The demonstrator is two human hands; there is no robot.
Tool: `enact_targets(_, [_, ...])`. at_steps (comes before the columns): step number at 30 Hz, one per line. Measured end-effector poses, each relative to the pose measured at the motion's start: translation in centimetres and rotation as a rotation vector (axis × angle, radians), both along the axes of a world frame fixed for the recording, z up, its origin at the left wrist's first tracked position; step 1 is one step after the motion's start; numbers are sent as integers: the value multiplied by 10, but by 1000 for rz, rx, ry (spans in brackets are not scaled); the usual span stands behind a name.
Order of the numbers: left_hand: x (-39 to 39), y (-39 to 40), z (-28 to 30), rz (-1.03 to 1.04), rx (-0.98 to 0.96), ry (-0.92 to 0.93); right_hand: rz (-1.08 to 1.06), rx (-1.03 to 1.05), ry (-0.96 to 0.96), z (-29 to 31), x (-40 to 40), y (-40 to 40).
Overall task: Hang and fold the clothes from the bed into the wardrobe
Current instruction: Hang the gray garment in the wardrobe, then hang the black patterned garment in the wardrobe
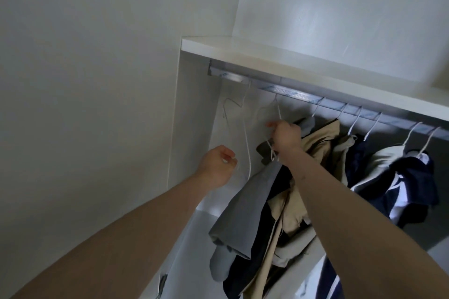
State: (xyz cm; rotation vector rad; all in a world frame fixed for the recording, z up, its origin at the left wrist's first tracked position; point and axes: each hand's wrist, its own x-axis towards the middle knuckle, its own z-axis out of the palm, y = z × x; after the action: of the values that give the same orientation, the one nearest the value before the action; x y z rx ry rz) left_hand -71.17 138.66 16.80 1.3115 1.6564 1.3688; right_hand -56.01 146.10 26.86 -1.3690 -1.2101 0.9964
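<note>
We're at the wardrobe rail, both arms up. Our right hand grips a white hanger carrying the grey garment, with tan and dark clothes bunched against it; the hook sits right at the rail, and we can't tell if it's fully seated. Our left hand pinches the lower edge of an empty hanger that hangs from the rail just beside it.

Risks as we see them:
- Hook not over the rail: let go and the whole bundle drops.
- Grey garment hangs lopsided and low, so it could slide off the hanger.
- Thin white hangers sit close together, so hooks or arms could snag and drag a neighbour off.
- Blur and white-on-white make the hook hard to judge.

Shelf above limits lift room.
</note>
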Motion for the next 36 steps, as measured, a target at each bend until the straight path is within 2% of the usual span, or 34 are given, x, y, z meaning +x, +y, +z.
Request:
enact_targets(3, [0, 6, 4, -1, 17, 43, 130, -35, -94, 27, 9, 16])
enact_targets(7, [-3, 12, 7, -12, 23, 51, 167, -100, -161, 34, 16, 38])
enact_targets(11, [-5, 12, 6, -9, 15, 49, 220, -205, -295, 3, 15, 38])
enact_targets(17, [-2, -8, 1, -5, -36, 54, 216, -291, -245, -32, 22, -33])
enact_targets(19, [3, -26, 4, 1, -55, 56, 206, -326, -216, -34, 27, -65])
enact_targets(22, [15, -64, 15, 1, -97, -6, 86, -434, -51, -31, 42, -121])
enact_targets(25, [27, -116, 27, -26, -136, -27, 69, -511, 44, -21, 68, -192])
enact_targets(29, [53, -200, 43, -125, -148, 106, 53, -521, -16, -6, 121, -317])
enact_targets(36, [97, -343, 45, -601, -268, 503, 141, -545, -8, 19, 227, -566])
